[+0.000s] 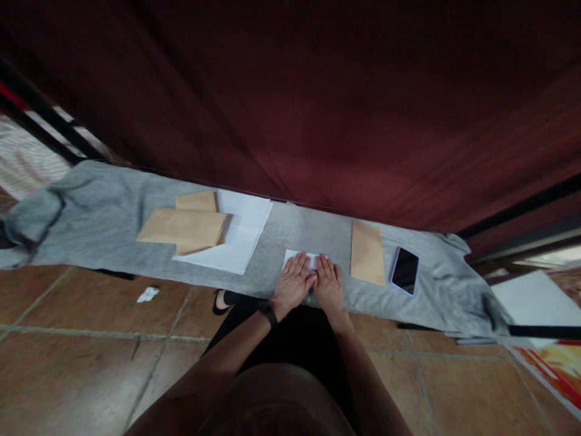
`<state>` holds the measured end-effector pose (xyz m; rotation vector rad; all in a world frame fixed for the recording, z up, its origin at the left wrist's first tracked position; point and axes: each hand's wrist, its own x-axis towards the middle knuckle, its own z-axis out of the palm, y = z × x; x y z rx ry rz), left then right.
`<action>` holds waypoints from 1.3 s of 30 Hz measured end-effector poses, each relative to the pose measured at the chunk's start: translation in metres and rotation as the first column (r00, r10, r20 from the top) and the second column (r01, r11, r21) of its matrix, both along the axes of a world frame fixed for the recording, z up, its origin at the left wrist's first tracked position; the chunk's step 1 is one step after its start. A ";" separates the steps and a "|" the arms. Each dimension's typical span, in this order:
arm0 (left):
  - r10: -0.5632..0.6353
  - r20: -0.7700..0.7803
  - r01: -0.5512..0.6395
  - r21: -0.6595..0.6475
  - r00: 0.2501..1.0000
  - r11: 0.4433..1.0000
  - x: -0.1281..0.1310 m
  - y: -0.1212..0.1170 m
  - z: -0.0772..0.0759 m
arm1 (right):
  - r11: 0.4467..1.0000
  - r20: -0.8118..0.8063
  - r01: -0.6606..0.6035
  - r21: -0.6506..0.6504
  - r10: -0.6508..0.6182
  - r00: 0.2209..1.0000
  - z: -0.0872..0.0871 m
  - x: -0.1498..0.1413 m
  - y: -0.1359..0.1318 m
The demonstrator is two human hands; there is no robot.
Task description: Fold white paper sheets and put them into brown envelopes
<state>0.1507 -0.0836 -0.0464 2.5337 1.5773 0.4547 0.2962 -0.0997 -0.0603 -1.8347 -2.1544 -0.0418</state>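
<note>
White paper (312, 261) lies under both hands (291, 284) on grey cloth (313, 227).

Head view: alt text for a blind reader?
Left hand and right hand lie flat on white paper over gray cloth. Brown envelopes overlap white sheets at left; a lone envelope and a smartphone lie at right.

Two hands, one left hand (293, 283) and one right hand (329, 286), share one small white paper (312, 261). One brown envelope (367, 253) lies singly; the envelope pile (181, 225) shows at least two more, its full number hidden. One phone (405, 270), one wristband (267, 313), one grey cloth (313, 224). The large white sheets (247, 227) cannot be counted exactly.
</note>
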 end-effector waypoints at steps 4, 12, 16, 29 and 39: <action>0.015 -0.027 -0.015 0.013 1.000 1.000 -0.010 0.003 -0.003 | 1.000 0.001 0.020 0.015 -0.020 1.000 -0.002 -0.001 0.000; 0.030 -0.068 -0.031 -0.012 0.997 0.999 -0.036 0.004 -0.001 | 0.996 -0.019 0.055 0.065 -0.054 0.998 -0.005 0.011 -0.003; 0.024 -0.057 -0.026 -0.026 0.998 0.999 -0.042 0.004 0.001 | 0.996 -0.023 0.057 0.061 -0.056 0.998 -0.006 0.019 -0.005; 0.019 -0.065 -0.021 -0.019 0.998 1.000 -0.041 0.001 -0.001 | 0.996 -0.062 -0.094 -0.005 0.093 0.994 0.005 -0.030 -0.019; -0.013 -0.067 0.012 -0.013 0.998 1.000 -0.047 0.000 0.002 | 0.998 -0.013 -0.035 0.052 0.036 0.999 -0.003 -0.016 -0.027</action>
